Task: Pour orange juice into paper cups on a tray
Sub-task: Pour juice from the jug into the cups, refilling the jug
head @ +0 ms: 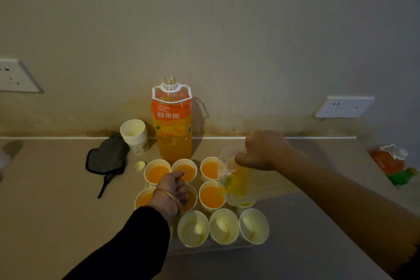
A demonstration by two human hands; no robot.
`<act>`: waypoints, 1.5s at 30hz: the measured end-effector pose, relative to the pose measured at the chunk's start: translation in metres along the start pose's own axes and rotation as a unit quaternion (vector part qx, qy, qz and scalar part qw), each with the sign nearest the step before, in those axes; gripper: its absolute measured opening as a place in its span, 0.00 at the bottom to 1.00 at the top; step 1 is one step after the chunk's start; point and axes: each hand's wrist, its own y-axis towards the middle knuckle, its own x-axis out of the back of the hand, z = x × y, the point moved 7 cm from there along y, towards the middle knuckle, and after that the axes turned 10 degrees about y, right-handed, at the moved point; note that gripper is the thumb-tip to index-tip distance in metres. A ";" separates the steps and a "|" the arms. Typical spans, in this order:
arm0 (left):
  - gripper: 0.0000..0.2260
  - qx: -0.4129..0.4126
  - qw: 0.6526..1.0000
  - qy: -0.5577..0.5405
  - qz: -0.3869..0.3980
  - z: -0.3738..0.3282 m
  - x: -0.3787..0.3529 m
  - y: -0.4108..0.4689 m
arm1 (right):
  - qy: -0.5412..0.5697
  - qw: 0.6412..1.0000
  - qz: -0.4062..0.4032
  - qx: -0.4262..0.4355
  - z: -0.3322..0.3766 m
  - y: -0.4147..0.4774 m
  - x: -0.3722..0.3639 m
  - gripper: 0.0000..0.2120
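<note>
Right hand grips a tilted pitcher (juice inside); left hand holds a filled cup.

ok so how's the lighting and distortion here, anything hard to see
Head view: dim, warm light throughout; the juice bottle throws a soft shadow rightward onto the wall; the wide lens skews the left socket; the clear jug in the right hand looks faint.

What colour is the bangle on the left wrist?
The bangle is gold, a thin band; the head view shows it.
</note>
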 end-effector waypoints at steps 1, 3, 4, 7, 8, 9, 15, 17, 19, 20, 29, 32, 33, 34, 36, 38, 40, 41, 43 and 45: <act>0.12 0.000 1.000 -0.001 -0.001 0.000 0.000 0.000 | 0.002 1.000 -0.001 0.001 0.000 0.000 0.000 0.23; 0.12 -0.001 1.000 -0.007 0.001 0.000 -0.002 0.001 | 0.004 1.000 -0.001 -0.002 -0.002 -0.001 0.001 0.23; 0.12 -0.001 1.000 -0.009 0.005 -0.001 -0.004 0.001 | 0.007 1.000 0.000 -0.004 -0.004 -0.002 0.001 0.22; 0.11 -0.001 1.000 -0.014 0.013 -0.001 -0.013 -0.001 | 0.026 1.000 0.001 -0.013 -0.013 -0.004 0.003 0.22; 0.12 -0.002 1.000 -0.023 0.018 0.000 -0.017 -0.002 | 0.033 0.999 -0.001 -0.018 -0.016 -0.005 0.004 0.22; 0.12 -0.002 0.999 -0.030 0.023 0.000 -0.021 -0.003 | 0.040 0.999 -0.004 -0.025 -0.020 -0.006 0.005 0.22; 0.13 0.004 0.999 -0.021 0.049 0.002 -0.041 -0.005 | 0.104 0.992 -0.005 -0.073 -0.046 -0.017 0.015 0.21; 0.12 0.001 0.998 -0.015 0.061 0.004 -0.048 -0.004 | 0.133 0.987 -0.007 -0.095 -0.058 -0.023 0.018 0.22; 0.12 0.000 0.997 -0.015 0.076 0.007 -0.054 -0.003 | 0.148 0.983 -0.011 -0.110 -0.067 -0.029 0.020 0.23; 0.12 0.000 0.997 -0.012 0.082 0.009 -0.056 -0.001 | 0.151 0.981 -0.009 -0.117 -0.071 -0.032 0.019 0.23; 0.19 0.005 0.991 0.068 0.117 0.024 -0.070 0.010 | 0.133 0.983 0.013 -0.127 -0.081 -0.045 0.008 0.22; 0.23 0.007 0.989 0.076 0.124 0.025 -0.072 0.006 | 0.131 0.981 0.010 -0.144 -0.082 -0.050 0.008 0.19; 0.24 0.008 0.989 0.076 0.127 0.025 -0.073 0.006 | 0.126 0.981 0.010 -0.145 -0.081 -0.051 0.007 0.18; 0.25 0.009 0.989 0.077 0.129 0.024 -0.073 0.005 | 0.120 0.982 0.014 -0.147 -0.082 -0.051 0.006 0.18; 0.25 0.011 0.988 0.081 0.128 0.024 -0.072 0.005 | 0.105 0.983 0.020 -0.150 -0.083 -0.049 0.002 0.19; 0.24 0.012 0.989 0.081 0.126 0.023 -0.070 0.006 | 0.092 0.984 0.023 -0.154 -0.083 -0.047 0.000 0.20; 0.22 0.012 0.989 0.077 0.123 0.023 -0.067 0.007 | 0.081 0.985 0.020 -0.153 -0.083 -0.047 0.000 0.19; 0.20 0.013 0.990 0.070 0.120 0.022 -0.066 0.007 | 0.074 0.985 0.019 -0.152 -0.082 -0.047 0.000 0.19; 0.16 0.016 0.992 0.052 0.110 0.022 -0.064 0.007 | 0.068 0.987 0.018 -0.143 -0.081 -0.046 -0.002 0.17; 0.14 0.017 0.994 0.052 0.094 0.023 -0.061 0.009 | 0.078 0.988 0.017 -0.135 -0.079 -0.043 -0.006 0.18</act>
